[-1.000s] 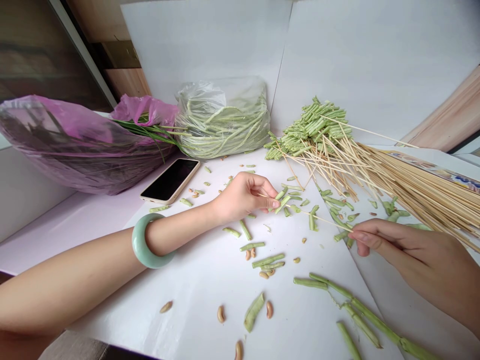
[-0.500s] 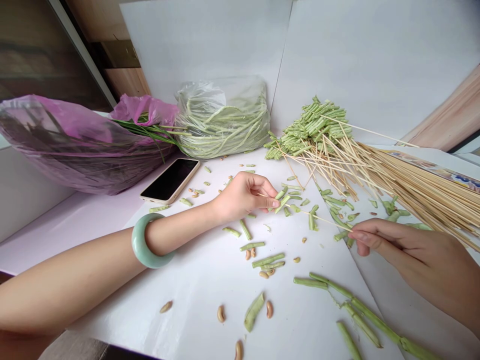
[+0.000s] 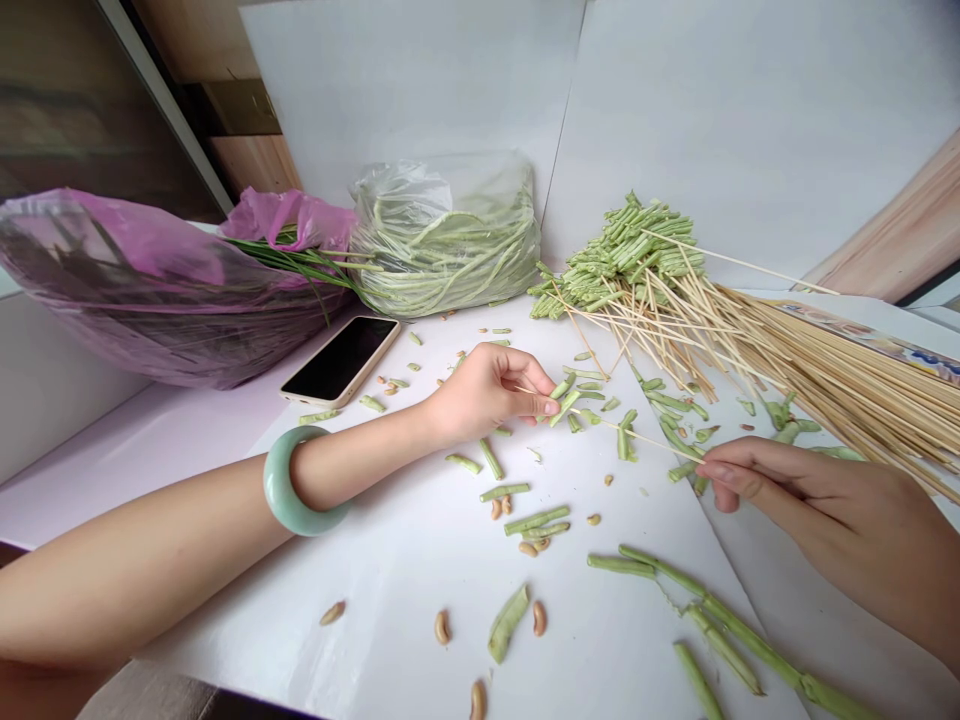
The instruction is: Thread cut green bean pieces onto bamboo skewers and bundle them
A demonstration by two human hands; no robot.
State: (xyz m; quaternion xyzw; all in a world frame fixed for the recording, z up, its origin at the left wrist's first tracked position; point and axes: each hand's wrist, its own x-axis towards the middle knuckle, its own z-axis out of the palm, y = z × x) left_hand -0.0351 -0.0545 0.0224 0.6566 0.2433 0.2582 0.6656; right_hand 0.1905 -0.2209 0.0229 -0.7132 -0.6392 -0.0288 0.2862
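Over the middle of the table, my left hand (image 3: 499, 395) pinches short green bean pieces (image 3: 564, 407) between thumb and fingers, a green bangle on its wrist. A thin bamboo skewer (image 3: 637, 436) runs from those pieces to my right hand (image 3: 810, 515), whose thumb and fingertips are closed on its other end. Whether the skewer passes through the pieces or beside them is hard to tell. Loose cut bean pieces (image 3: 538, 520) and several tan bean seeds (image 3: 442, 627) lie below my left hand. Longer bean lengths (image 3: 739, 625) rest at the front right.
At the back right, bean-loaded skewers (image 3: 637, 250) are piled beside a bundle of bare skewers (image 3: 832, 365). A clear bag of long beans (image 3: 450, 235) stands at the back, with a purple bag of greens (image 3: 172, 290) to its left. A phone (image 3: 341, 360) lies before them.
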